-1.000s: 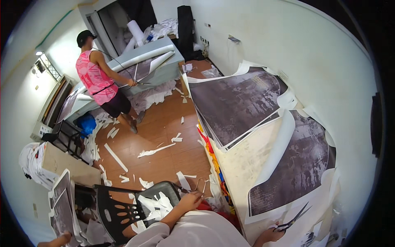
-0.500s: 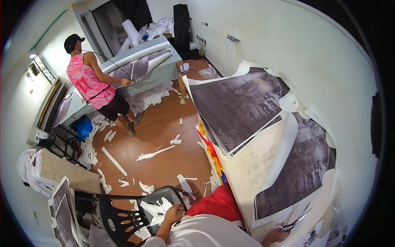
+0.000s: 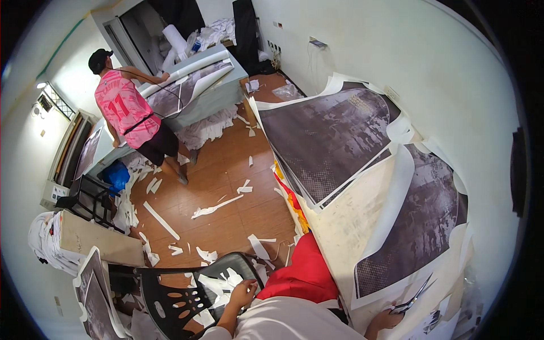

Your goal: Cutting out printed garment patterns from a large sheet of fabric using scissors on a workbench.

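Since a second ago: the co-worker (image 3: 133, 107) at 10 o'clock is reaching farther across the far worktop (image 3: 237, 73), one hand lying by the rolled paper. The wearer's red-clothed leg (image 3: 303, 272) is now showing much more. The scissors are staying in about the same place.

Right hand (image 3: 388, 318), low between 4 and 5 o'clock: grip is closing around the handles of the scissors (image 3: 412, 302), blades pointing toward 1 o'clock, just off the 6 o'clock margin of the near printed sheet (image 3: 416, 226). Left hand (image 3: 245, 292) at 6 o'clock: fingers are bending loosely beside the chair seat's white scraps (image 3: 218, 289); cannot tell whether they are pinching anything.

Near sheet's 9 o'clock edge is curling up. A pale strip of near worktop (image 3: 352, 212) is showing between it and the far printed sheet (image 3: 328, 141); brown floor (image 3: 226, 175) is opening beyond the worktop's 9 o'clock edge.
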{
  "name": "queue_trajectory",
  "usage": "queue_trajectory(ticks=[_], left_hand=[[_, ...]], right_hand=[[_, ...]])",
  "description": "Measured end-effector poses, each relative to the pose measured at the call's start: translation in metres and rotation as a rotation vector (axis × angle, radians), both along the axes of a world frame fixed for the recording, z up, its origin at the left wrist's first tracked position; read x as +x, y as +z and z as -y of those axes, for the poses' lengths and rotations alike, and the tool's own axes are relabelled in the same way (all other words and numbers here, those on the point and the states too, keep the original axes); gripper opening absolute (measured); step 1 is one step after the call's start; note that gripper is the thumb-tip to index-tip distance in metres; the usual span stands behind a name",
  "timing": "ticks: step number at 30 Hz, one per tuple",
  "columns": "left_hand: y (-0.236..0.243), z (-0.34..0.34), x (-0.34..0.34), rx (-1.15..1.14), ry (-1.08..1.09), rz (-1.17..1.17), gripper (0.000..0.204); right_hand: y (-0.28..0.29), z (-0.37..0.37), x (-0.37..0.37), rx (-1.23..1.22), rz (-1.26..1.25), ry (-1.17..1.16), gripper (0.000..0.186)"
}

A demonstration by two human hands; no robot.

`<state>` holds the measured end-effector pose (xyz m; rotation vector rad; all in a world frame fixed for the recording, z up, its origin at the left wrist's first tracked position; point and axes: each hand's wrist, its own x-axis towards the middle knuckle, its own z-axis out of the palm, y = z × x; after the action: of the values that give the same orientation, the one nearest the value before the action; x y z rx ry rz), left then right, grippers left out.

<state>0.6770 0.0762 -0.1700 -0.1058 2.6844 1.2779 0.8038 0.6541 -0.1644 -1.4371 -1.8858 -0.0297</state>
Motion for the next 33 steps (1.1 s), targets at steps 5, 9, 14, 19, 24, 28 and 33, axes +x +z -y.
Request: queue_trajectory(ticks=[5,9,14,19,24,28,33], left_hand=[[0.031,-0.024,-0.048,0.0,-0.103,-0.052,0.032],[0.078,-0.081,-0.105,-0.007,-0.3,-0.337,0.027],[0.148,-0.18,-0.151,0.08,-0.622,-0.681,0.033],[0.166,-0.252,-0.175,0.062,-1.101,-0.819,0.05],[0.137,-0.278,-0.201,-0.216,-1.328,-0.692,0.076],[0.135,-0.263,-0.197,-0.326,-1.223,-0.647,0.082],[0.135,-0.258,-0.187,-0.264,-1.062,-0.576,0.092]], right_hand=[[0.012,0.008,0.001,-0.072,0.002,-0.027,0.053],[0.018,0.01,0.001,-0.075,-0.05,-0.012,0.05],[0.037,0.029,0.002,-0.032,-0.08,-0.022,0.044],[0.03,0.06,0.006,-0.062,-0.186,0.116,0.044],[0.058,0.078,-0.03,-0.133,-0.208,0.197,0.046],[0.047,0.089,-0.031,-0.248,-0.118,0.019,0.053],[0.034,0.084,-0.027,-0.193,-0.064,0.031,0.064]])
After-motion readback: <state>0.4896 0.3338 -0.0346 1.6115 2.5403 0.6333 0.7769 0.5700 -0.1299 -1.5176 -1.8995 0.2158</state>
